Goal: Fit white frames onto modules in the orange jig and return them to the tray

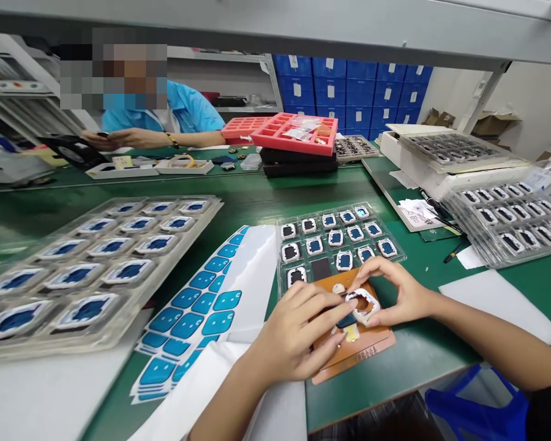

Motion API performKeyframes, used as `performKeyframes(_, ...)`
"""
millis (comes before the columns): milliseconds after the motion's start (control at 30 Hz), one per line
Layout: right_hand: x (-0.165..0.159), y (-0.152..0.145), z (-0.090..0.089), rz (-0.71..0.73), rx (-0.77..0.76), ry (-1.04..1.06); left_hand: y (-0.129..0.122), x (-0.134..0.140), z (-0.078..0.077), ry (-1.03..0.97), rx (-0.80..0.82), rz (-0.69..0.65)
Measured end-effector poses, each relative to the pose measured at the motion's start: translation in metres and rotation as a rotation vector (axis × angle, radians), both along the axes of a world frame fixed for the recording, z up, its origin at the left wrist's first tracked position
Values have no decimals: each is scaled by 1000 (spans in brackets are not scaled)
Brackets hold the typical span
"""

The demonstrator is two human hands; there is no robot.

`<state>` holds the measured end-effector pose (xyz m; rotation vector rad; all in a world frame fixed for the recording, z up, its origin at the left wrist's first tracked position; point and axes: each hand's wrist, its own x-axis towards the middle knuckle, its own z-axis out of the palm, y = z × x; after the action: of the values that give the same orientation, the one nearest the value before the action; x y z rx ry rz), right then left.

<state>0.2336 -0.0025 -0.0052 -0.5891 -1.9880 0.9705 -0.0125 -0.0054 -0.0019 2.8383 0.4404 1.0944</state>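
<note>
My right hand (397, 294) pinches a white ring-shaped frame (366, 316) between thumb and fingers, tilted just over an orange fixture board (356, 358). My left hand (303, 327) spreads its fingers over the board's left side, with fingertips at the frame's near left edge. Beside those fingertips lies a dark blue piece (346, 321), partly hidden by them. A small yellow patch (351, 332) shows on the board below it. Behind the board, a clear tray (321, 269) carries several white frames, most with blue centres and some with black ones.
Sheets of blue stickers (202, 303) lie left of my hands. Farther left stands a stack of filled clear trays (114, 331). More trays (509, 214) are stacked at right. Red trays (294, 131) sit at the back. A co-worker (183, 110) sits opposite, beneath an overhead beam (275, 27).
</note>
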Motion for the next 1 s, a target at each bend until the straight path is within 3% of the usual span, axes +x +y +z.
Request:
performKeyframes(133,-1,0,-4,2,-55,47,-1,1,0,-13,-6,2)
performKeyframes(467,-4,-1,-14,141,22,234,-3,2,2,-17,-14,-33)
performKeyframes(767,-5,-1,-11,204,-76,251,-3,4,2,-33,-30,-34)
performKeyframes(1000,-3,-2,-13,315,-265,294,-4,4,3,-56,10,-28)
